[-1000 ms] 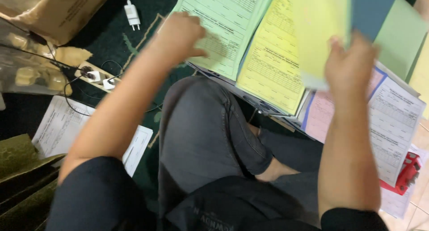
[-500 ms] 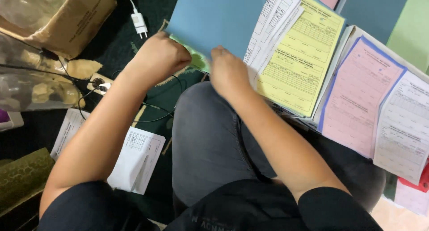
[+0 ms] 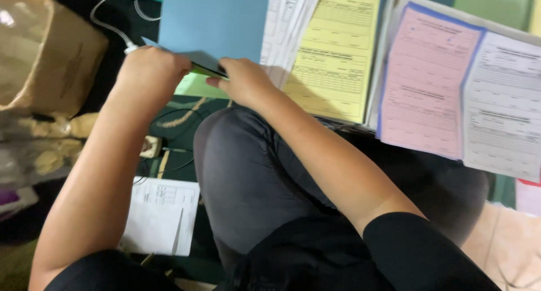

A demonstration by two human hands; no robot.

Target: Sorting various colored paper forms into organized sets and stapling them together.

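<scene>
Hands meet at the near edge of a blue sheet point(image 3: 211, 20) above the knee point(image 3: 242, 161). Left hand point(image 3: 147, 71) curls closed on its corner; right hand point(image 3: 243, 81) pinches the edge, seemingly with a green sheet point(image 3: 194, 87) beneath. Yellow form point(image 3: 335, 54) lies just right, pink form point(image 3: 425, 82) beyond.

Blue sheet point(image 3: 211, 20) cut off by the top edge, its lower corner hidden under left hand point(image 3: 147, 71). Green sheet point(image 3: 194, 85) below the blue sheet mostly covered. Cardboard box point(image 3: 48, 54), left of the blue sheet, blurred and cropped.
</scene>
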